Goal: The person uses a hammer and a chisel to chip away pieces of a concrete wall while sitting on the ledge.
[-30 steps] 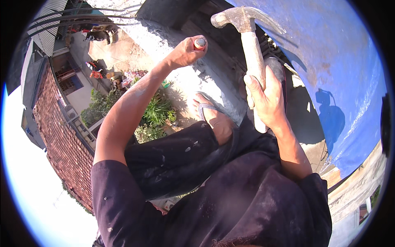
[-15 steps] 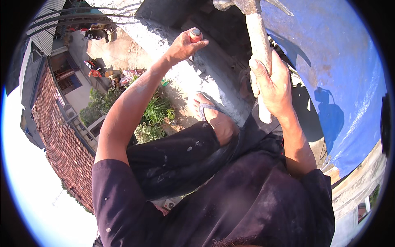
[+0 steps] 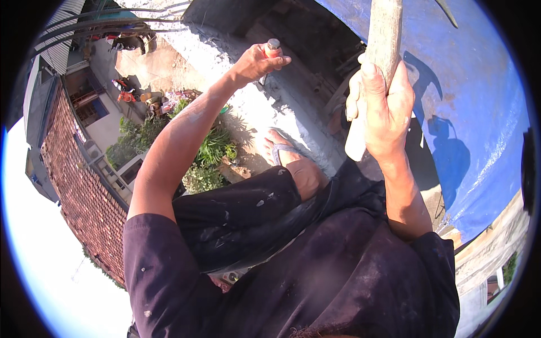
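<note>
My left hand (image 3: 251,66) is wrapped round a chisel (image 3: 274,46) with an orange-red handle and a grey metal butt facing up. It is held over the rough white top of a wall (image 3: 282,107); most of the blade is hidden below the fist. In my right hand (image 3: 389,121) is a claw hammer (image 3: 385,36), gripped near the lower end of its pale wooden handle. The hammer is raised to the right of the chisel and apart from it. Its head runs out of the picture at the top, with only a claw tip showing.
My sandalled foot (image 3: 287,155) rests on the wall top. To the left the drop falls to a yard with plants (image 3: 205,152) and a tiled roof (image 3: 79,191). A blue tarp (image 3: 479,107) hangs on the right. Dark cables (image 3: 107,22) cross at the upper left.
My right hand and the hammer have moved up and a little right, taking most of the hammer's head out of the picture. My left hand with the chisel has barely shifted.
</note>
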